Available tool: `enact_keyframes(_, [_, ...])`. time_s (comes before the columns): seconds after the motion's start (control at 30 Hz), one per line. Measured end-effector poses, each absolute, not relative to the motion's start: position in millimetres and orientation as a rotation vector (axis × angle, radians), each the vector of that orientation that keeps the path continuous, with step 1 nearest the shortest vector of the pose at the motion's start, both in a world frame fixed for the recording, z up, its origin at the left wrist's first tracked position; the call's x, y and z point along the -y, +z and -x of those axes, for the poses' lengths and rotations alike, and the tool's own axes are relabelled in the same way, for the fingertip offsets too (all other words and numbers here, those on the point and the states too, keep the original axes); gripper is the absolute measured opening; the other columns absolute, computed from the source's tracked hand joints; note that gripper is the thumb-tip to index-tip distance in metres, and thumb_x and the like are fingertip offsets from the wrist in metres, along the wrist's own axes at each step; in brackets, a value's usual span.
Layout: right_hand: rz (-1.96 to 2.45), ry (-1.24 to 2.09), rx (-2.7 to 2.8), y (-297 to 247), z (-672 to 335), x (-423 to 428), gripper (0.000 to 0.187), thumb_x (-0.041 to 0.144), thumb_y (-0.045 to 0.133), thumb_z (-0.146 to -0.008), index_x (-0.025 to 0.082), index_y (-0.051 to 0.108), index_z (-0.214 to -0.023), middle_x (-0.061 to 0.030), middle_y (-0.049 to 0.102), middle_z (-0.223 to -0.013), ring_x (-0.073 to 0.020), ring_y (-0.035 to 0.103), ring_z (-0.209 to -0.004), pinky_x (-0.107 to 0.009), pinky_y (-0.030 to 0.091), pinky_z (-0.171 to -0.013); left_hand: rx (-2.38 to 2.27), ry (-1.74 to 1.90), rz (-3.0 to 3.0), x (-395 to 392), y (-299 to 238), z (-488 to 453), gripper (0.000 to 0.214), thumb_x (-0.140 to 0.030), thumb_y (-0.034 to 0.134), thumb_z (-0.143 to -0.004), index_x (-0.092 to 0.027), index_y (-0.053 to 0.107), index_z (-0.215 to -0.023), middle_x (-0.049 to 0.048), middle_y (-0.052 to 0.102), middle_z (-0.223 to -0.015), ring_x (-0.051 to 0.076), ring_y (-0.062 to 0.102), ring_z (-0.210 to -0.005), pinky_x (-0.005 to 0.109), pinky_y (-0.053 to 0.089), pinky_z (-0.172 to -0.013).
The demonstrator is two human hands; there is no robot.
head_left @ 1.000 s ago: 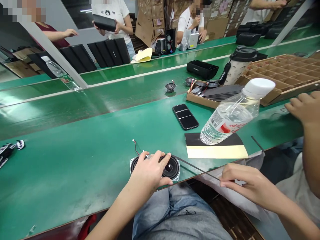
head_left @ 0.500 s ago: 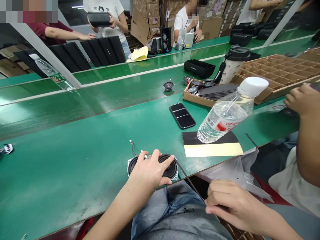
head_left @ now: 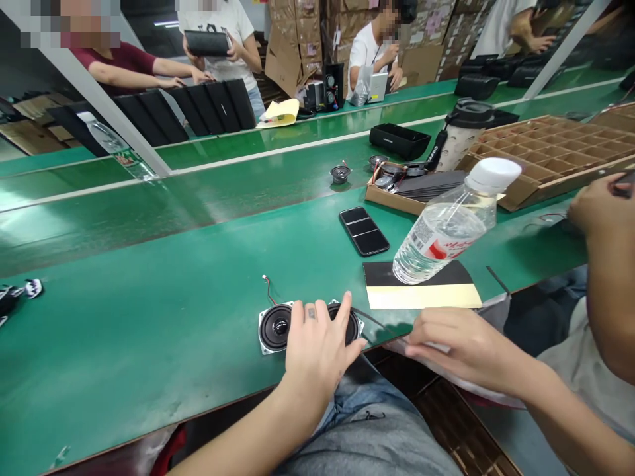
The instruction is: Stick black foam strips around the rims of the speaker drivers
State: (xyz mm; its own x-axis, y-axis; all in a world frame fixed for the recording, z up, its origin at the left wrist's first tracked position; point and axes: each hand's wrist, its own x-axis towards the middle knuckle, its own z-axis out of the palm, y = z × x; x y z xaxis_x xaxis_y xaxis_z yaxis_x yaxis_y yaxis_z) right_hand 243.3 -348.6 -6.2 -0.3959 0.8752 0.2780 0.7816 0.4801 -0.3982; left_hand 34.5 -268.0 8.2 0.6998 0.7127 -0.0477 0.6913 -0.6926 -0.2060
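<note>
Nearer the person and left of the bottle, the speakers lie beneath the spread left hand, unclenched; the right hand pinches a black strip, apparently being applied along them; the next move likely calls for steady tension.

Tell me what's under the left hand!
Under the left hand are two black speaker cones. The left one mostly shows; the right one is partly covered, and whatever lies between is hidden.
</note>
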Motion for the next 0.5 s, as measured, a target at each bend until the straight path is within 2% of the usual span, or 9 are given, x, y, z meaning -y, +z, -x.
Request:
enact_keyframes(0.07, [1.434, 0.221, 2.230, -4, -254, 342, 0.015, 0.024, 0.048, -0.088, 0.018, 0.055, -0.076, -0.0015, 0.055, -0.066, -0.0110, 0.049, -0.060, -0.023, 0.035, -0.055, 1.189, 0.229, 2.743, 261, 13, -35, 0.086, -0.073, 0.043, -0.067, -0.019, 0.034, -0.134, 0.0127, 0.059, -0.084, 0.031, 0.058, -0.081, 0.049, 0.037, -0.082])
enact_keyframes(0.13, [1.469, 0.192, 2.179, -3, -262, 338, 0.014, 0.025, 0.049, -0.088, 0.018, 0.056, -0.078, -0.0018, 0.057, -0.068, -0.0113, 0.051, -0.061, -0.023, 0.037, -0.055, 1.114, 0.301, 2.854, 250, 21, -30, 0.095, -0.075, 0.047, -0.061, -0.013, 0.034, -0.133, 0.0156, 0.059, -0.099, 0.031, 0.058, -0.085, 0.046, 0.039, -0.081])
enact_keyframes(0.2, [1.476, 0.208, 2.146, -5, -267, 334, 0.013, 0.026, 0.050, -0.087, 0.018, 0.056, -0.079, -0.0020, 0.057, -0.069, -0.0111, 0.051, -0.061, -0.023, 0.038, -0.054, 0.882, 0.363, 3.030, 237, 29, -22, 0.088, -0.066, 0.055, -0.064, -0.011, 0.036, -0.130, 0.0164, 0.051, -0.121, 0.029, 0.055, -0.098, 0.040, 0.041, -0.082])
enact_keyframes(0.27, [1.475, 0.253, 2.117, -8, -269, 332, 0.013, 0.026, 0.049, -0.088, 0.018, 0.057, -0.080, -0.0022, 0.057, -0.070, -0.0108, 0.051, -0.061, -0.022, 0.039, -0.053, 0.615, 0.375, 3.152, 227, 34, -14, 0.072, -0.052, 0.059, -0.072, -0.012, 0.038, -0.128, 0.0127, 0.041, -0.134, 0.025, 0.046, -0.114, 0.034, 0.040, -0.086])
enact_keyframes(0.37, [1.478, 0.285, 2.063, -12, -271, 330, 0.013, 0.025, 0.050, -0.087, 0.017, 0.058, -0.080, -0.0023, 0.057, -0.069, -0.0103, 0.051, -0.059, -0.022, 0.040, -0.053, 0.436, 0.341, 3.197, 217, 37, -9, 0.056, -0.039, 0.057, -0.079, -0.014, 0.039, -0.126, 0.0081, 0.041, -0.136, 0.022, 0.033, -0.126, 0.031, 0.037, -0.088])
enact_keyframes(0.5, [1.478, 0.319, 2.014, -18, -271, 329, 0.013, 0.024, 0.052, -0.086, 0.017, 0.058, -0.077, -0.0013, 0.056, -0.066, -0.0099, 0.050, -0.057, -0.022, 0.039, -0.052, 0.433, 0.347, 3.219, 215, 36, -10, 0.051, -0.038, 0.056, -0.080, -0.016, 0.043, -0.123, 0.0084, 0.046, -0.132, 0.021, 0.043, -0.118, 0.029, 0.038, -0.082])
